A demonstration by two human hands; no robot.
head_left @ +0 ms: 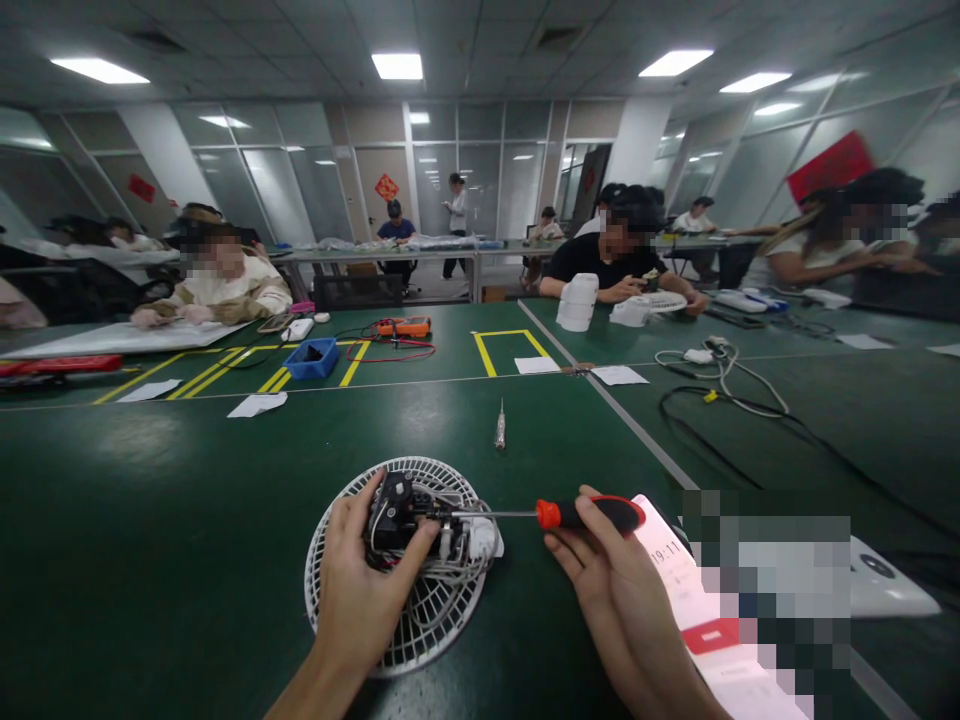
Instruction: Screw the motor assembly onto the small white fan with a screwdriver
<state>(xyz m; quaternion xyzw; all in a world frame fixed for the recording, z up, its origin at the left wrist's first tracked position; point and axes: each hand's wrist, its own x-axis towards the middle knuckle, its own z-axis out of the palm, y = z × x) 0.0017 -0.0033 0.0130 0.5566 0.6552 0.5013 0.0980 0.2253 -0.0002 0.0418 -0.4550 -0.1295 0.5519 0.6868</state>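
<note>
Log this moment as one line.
Left hand: holding black motor unit | Right hand: holding red-and-black screwdriver, tip at motor unit | Beneath: white fan grille

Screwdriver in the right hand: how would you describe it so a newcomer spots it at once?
On the green table, find the round white grille. To its right, the right hand holds the screwdriver, shaft pointing left toward the black mechanism. Its thick red-and-black handle sets it apart from the small pale-handled screwdriver lying farther away.
</note>
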